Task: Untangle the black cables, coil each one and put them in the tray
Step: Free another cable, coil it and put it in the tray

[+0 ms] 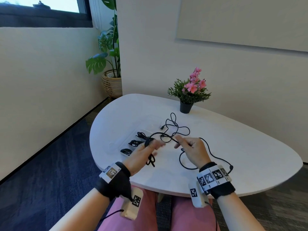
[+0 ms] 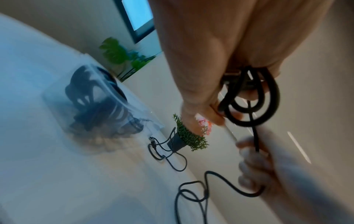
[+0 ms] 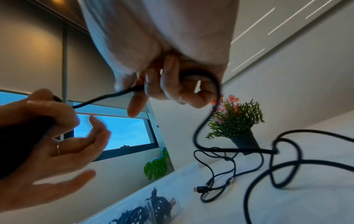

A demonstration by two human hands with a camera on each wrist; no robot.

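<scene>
My left hand (image 1: 154, 145) holds a black cable (image 1: 166, 139) wound in small loops (image 2: 249, 104) round its fingers, with a loop hanging below the palm. A short stretch of it runs across to my right hand (image 1: 182, 144), whose fingers (image 3: 168, 86) curl round it. The rest of this cable trails over the white table (image 1: 250, 147) past my right wrist. A second loose black cable (image 1: 175, 126) lies tangled farther back. The clear tray (image 1: 116, 144) at my left holds three coiled cables (image 1: 134, 143).
A small black pot of pink flowers (image 1: 186, 104) stands at the table's far edge, behind the loose cable. The table's near rim (image 1: 166, 189) lies over my lap. A large potted plant (image 1: 111, 80) stands on the floor by the wall.
</scene>
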